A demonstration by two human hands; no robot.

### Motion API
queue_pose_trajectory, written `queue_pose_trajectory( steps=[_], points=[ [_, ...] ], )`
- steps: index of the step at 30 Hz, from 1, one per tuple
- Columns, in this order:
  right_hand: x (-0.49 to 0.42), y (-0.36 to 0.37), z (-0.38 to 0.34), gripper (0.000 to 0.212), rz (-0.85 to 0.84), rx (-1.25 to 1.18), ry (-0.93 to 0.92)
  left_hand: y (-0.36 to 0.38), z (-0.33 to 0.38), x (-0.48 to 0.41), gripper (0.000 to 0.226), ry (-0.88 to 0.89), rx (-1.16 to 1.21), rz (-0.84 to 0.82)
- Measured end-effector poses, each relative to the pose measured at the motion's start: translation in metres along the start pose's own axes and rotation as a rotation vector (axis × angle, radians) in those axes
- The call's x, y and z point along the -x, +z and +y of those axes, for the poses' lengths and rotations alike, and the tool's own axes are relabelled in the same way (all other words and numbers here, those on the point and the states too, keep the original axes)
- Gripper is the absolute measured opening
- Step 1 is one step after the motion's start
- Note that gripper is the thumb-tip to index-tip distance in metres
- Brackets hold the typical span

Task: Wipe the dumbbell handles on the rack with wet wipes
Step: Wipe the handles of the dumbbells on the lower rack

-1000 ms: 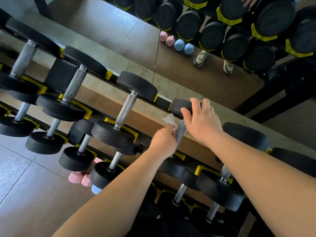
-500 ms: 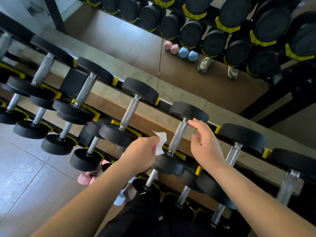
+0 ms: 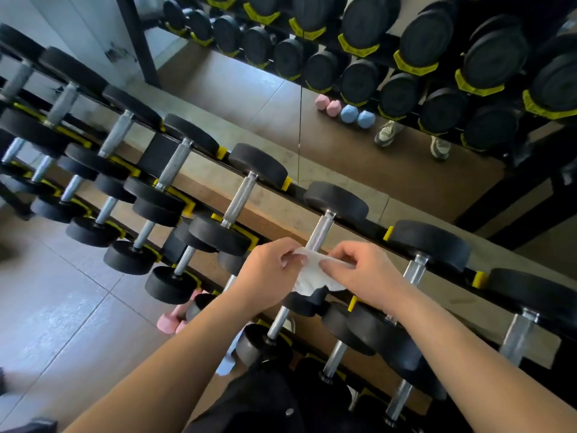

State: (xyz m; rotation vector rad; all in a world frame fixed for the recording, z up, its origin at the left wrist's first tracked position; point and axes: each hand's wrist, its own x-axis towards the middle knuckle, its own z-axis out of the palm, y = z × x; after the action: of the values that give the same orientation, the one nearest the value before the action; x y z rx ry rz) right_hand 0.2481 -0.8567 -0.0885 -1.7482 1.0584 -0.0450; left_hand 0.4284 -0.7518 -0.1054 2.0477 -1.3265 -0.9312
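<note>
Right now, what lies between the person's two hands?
In the head view, a white wet wipe spans from left hand to right hand, both pinching it.

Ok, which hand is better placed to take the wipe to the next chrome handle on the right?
Probably the right hand: its fingers pinch the white wet wipe, and it sits nearest that chrome dumbbell handle. The left hand pinches the wipe's other edge, farther away.

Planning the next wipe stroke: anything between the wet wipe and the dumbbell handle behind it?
Nothing visible. Left hand and right hand pinch the wet wipe just in front of the dumbbell handle; bare steel above.
</note>
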Motion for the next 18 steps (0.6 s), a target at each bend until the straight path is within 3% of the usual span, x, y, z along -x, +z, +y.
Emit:
queue_pose_trajectory(
  steps=[6,9,12,14,18],
  points=[
    [0.017,0.005,0.000,0.032,0.004,-0.399,0.001,-0.009,0.005,0.018,0.015,-0.190,0.153,0.055],
    [0.014,0.009,0.002,0.031,0.136,-0.509,0.114,-0.014,0.002,0.010,0.017,-0.274,0.273,0.069],
    [0.003,0.011,0.005,0.002,0.267,-0.573,0.287,-0.021,-0.002,-0.014,0.012,-0.248,0.281,0.038],
    [-0.010,0.014,0.005,0.022,0.312,-0.637,0.376,-0.028,-0.007,-0.038,0.008,-0.207,0.262,0.000],
    [-0.027,0.013,0.004,0.025,0.517,-0.691,0.493,-0.037,-0.021,-0.082,0.008,-0.155,0.157,0.004]
  ],
)
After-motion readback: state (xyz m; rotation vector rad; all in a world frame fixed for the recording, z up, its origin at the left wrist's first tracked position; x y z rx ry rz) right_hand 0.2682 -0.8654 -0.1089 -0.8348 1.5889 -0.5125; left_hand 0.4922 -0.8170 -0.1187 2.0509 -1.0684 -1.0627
